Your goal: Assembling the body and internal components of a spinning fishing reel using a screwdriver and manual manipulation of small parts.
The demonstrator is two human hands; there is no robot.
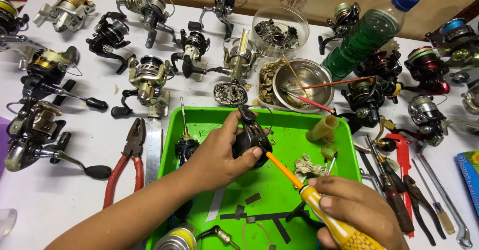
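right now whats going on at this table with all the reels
A person is working on a fishing reel over a green tray. The left hand holds a black reel body above the tray, and the right hand grips a yellow-handled screwdriver with its tip at the reel. Many other reels lie around on the white table, with red pliers left of the tray, a metal bowl behind it and a green bottle further back.

Glossy green plastic tray, shiny metal bowl, translucent yellow plastic screwdriver handle
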